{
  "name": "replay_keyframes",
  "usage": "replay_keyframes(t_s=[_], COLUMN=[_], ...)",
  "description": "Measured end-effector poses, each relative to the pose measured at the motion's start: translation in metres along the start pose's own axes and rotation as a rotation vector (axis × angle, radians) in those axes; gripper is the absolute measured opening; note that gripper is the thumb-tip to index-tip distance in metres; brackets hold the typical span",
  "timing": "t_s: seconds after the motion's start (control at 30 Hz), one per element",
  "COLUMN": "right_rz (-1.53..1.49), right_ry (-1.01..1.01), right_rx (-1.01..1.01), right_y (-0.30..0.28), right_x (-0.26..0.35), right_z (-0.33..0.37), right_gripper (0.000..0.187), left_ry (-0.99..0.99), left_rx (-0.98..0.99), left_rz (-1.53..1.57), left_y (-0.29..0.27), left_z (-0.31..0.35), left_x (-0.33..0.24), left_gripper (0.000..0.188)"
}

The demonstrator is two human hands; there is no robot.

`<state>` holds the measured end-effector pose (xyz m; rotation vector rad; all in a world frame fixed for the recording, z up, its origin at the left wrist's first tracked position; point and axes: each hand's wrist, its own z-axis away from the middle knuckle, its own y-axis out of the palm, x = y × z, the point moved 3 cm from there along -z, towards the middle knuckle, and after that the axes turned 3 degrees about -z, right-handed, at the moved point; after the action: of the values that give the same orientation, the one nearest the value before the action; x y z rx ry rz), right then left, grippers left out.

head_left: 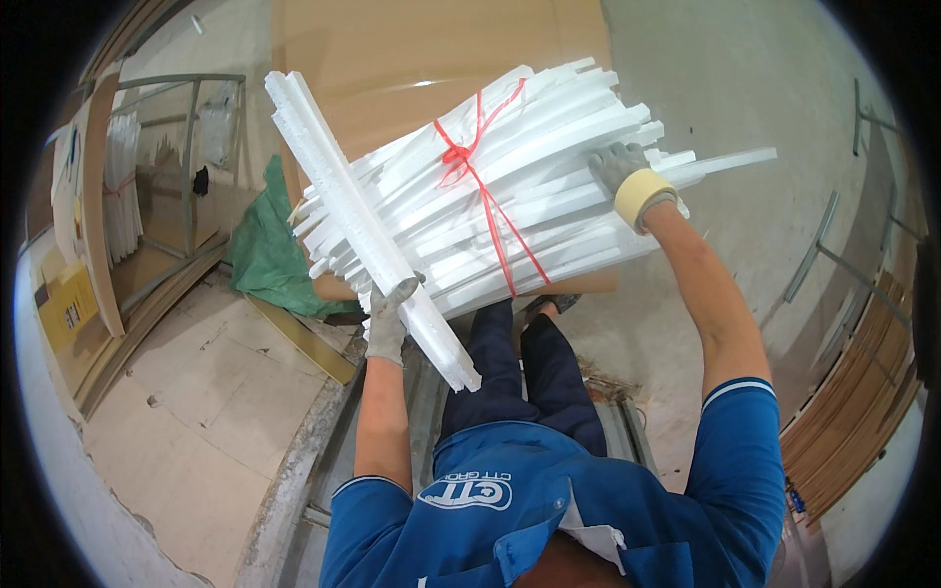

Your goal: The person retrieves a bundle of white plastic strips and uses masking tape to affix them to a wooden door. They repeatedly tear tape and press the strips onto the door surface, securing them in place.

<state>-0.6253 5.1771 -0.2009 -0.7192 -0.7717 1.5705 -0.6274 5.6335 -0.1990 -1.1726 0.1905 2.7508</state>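
Observation:
White foam strips, tied into a bundle point(559, 147) with red plastic string point(458, 154), lie in front of me with uneven ends. My left hand point(390, 318), in a grey glove, is closed around a few loose foam strips point(343, 181) held slantwise across the bundle's left end. Also gloved, my right hand point(619, 169) rests on the bundle's right part, its fingers bent over the strips; the fingertips are partly hidden. A roll of cream tape point(642, 194) is around my right wrist. One strip point(735, 161) juts far out beyond the others at the right.
Brown cardboard point(392, 39) lies under and beyond the bundle. Green plastic sheeting point(277, 245) is at the left, near a metal frame rack point(191, 167). Stacked brown sheets point(843, 402) and metal bars point(812, 245) lie at the right.

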Motion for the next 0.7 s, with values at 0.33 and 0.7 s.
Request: replay_keyframes(t_s=[0.33, 0.7], right_rz=[-0.036, -0.703], right_ry=[0.329, 1.339], right_rx=[-0.095, -0.108], right_y=[-0.028, 0.103], right_x=[-0.141, -0.113], right_z=[0.166, 0.505], right_gripper=[0.041, 0.058], left_ry=[-0.03, 0.168], left_rx=[-0.035, 0.295], left_rz=[0.115, -0.03], left_y=[-0.004, 0.104], left_z=[0.005, 0.036], left_x=[-0.013, -0.122], left_gripper=[0.065, 0.071])
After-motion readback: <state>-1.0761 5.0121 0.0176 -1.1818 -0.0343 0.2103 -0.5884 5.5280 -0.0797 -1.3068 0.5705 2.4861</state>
